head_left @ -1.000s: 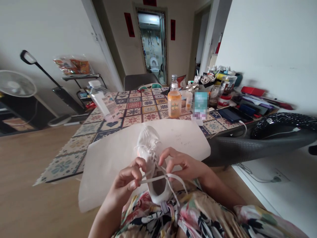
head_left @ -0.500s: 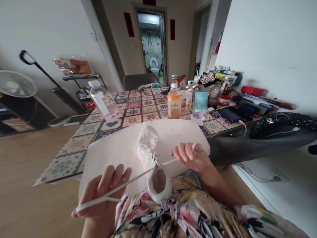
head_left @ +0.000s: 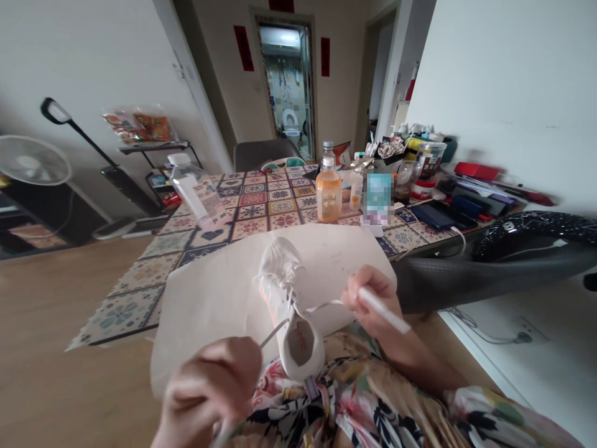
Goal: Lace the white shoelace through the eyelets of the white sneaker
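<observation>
A white sneaker lies on a large white sheet of paper, toe pointing away and heel close to my lap. Two laces run out from the top of its lacing, one to each side. My left hand, blurred, is closed on the left shoelace, whose other end hangs below the fist. To the right of the shoe, my right hand pinches the right shoelace, which sags slightly; its loose end sticks out past the fingers, smeared by motion.
A patterned tablecloth covers the table. On it stand a clear plastic bottle, a bottle of orange drink and a pixelated box. Phones and clutter crowd the right side, beside a dark chair.
My left hand has turned over and closed into a fist, moving right toward the shoe. My right hand has shifted slightly right, and its lace end now swings outward. The shoe stays put.
</observation>
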